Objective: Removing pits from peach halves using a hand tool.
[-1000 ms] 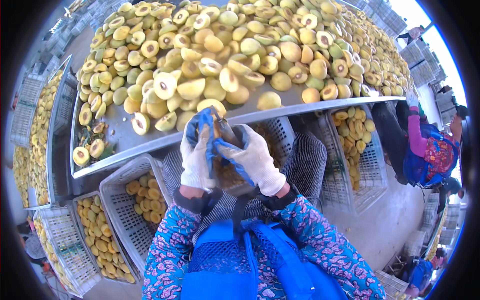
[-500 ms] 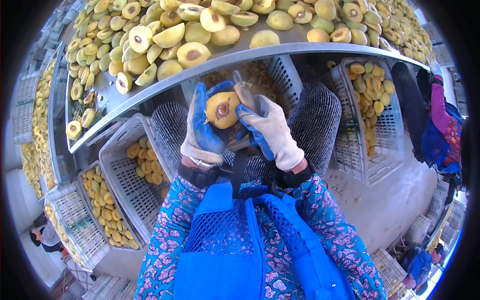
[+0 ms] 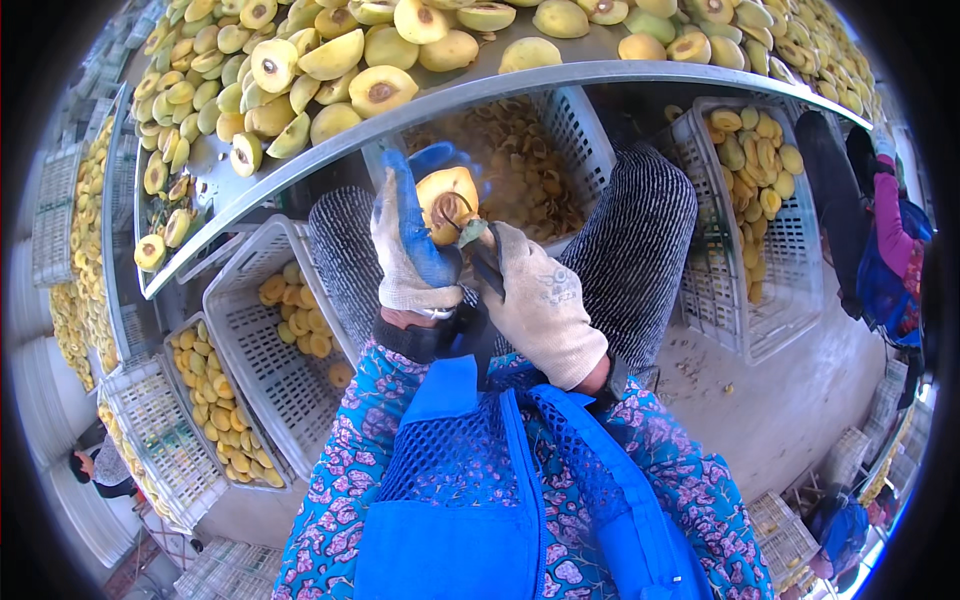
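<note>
My left hand [image 3: 408, 245], in a white glove with a blue coated palm, is closed round a halved yellow peach [image 3: 450, 188]. The cut face with its brown middle is turned up. My right hand [image 3: 545, 305], gloved too, grips a pitting tool [image 3: 472, 232]. Its thin curved loop lies against the peach's middle, and a greenish piece shows where the loop meets the handle; the fingers hide most of the handle. Between my knees, below the peach, stands a crate [image 3: 580, 140] holding many brownish-yellow fruit scraps [image 3: 515, 150].
A metal-edged table [image 3: 470, 92] heaped with peach halves [image 3: 330, 55] spans the far side. Crates with peach pieces stand on my left [image 3: 250, 320] and right [image 3: 735, 325]. Another person in a pink sleeve [image 3: 890, 225] is at the far right.
My right hand has turned over and come lower, and the tool's loop is now at the peach's middle; before, its blade pointed up beside the peach. The view has shifted slightly.
</note>
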A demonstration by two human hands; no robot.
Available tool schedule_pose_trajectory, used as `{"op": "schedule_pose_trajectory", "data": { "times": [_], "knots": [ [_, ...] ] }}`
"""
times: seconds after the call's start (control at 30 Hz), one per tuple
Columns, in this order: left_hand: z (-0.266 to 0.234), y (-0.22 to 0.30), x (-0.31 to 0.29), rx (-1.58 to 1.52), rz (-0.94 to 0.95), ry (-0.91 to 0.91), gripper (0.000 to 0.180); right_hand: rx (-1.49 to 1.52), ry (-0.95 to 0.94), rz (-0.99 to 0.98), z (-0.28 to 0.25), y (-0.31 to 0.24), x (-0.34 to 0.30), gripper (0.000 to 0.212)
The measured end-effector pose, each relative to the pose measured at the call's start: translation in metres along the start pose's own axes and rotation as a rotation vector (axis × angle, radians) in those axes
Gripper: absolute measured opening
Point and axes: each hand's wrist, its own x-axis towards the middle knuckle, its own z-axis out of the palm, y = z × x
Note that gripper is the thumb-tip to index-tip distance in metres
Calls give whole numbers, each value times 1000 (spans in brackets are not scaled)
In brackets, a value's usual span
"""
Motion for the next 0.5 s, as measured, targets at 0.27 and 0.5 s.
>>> {"op": "schedule_pose_trajectory", "data": {
  "times": [0.27,0.5],
  "knots": [
    [-6,1,-7,87,71,80,48,43,-150,47,11,-8,1,31],
    [-20,2,1,67,-131,80,32,129,-286,53,4,-3,2,27]
  ]
}}
